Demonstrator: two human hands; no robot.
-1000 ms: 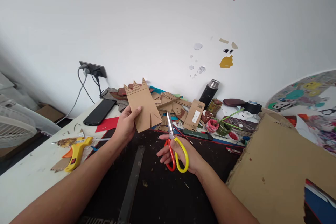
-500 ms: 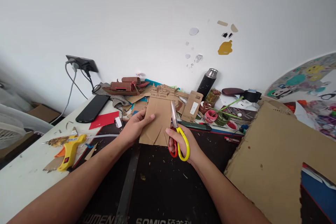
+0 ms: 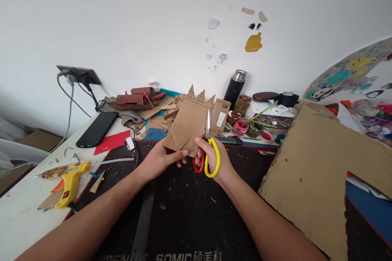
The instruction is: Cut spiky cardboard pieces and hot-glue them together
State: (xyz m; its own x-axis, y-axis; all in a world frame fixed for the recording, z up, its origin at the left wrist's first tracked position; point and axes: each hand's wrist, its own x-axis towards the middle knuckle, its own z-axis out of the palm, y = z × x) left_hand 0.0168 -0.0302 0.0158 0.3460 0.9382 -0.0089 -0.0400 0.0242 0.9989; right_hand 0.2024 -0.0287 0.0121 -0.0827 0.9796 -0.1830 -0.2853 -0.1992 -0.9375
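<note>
My left hand pinches the lower edge of a brown cardboard piece with several pointed tips along its top, held upright above the dark mat. My right hand grips red-and-yellow scissors by the handles. The blades point up and lie against the right side of the cardboard piece, nearly together.
A large cardboard sheet covers the right of the table. A yellow glue gun, a black phone, a red sheet and a metal ruler lie left. Cardboard scraps, a model boat, a black flask and paint pots line the wall.
My left hand slid from the side of the cardboard piece down to its lower edge. My right hand brought the scissors up against the piece. The head camera tilted down and right.
</note>
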